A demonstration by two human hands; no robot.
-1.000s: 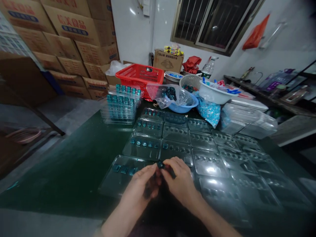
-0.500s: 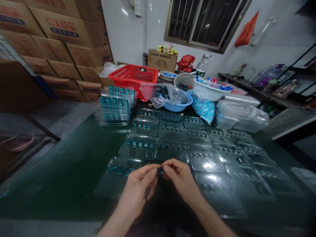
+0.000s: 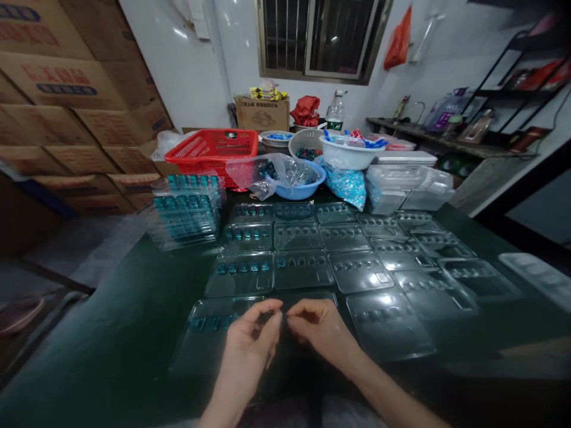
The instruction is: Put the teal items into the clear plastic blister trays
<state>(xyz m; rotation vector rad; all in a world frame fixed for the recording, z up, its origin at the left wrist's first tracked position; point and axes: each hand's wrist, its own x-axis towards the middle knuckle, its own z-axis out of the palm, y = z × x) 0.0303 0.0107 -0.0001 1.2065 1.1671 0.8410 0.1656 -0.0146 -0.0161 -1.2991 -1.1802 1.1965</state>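
Observation:
My left hand [image 3: 253, 340] is over the front-left clear plastic tray [image 3: 196, 351], thumb and forefinger curled close together. Facing it a short gap away, my right hand [image 3: 322, 326] has its fingertips pressed together above another clear tray [image 3: 332, 298]. Whatever either hand pinches is too small and blurred to make out. Small teal translucent pieces [image 3: 213, 323] sit in a row of slots in the front-left tray. Behind it, a tray holds a full row of teal pieces [image 3: 244, 268]. The tray to its right has one teal piece [image 3: 281, 261] in its leftmost slot.
More clear trays [image 3: 357, 270] cover the dark green table [image 3: 129, 333]. Stacked filled trays [image 3: 185, 214] stand at the left. Along the back are a red basket [image 3: 212, 148], a blue bowl [image 3: 298, 189], a white basin [image 3: 350, 156] and clear plastic containers [image 3: 401, 184].
My hands, touching around a small dark teal piece before, are now slightly apart at the fingertips. The whole view has shifted, with the background moving left.

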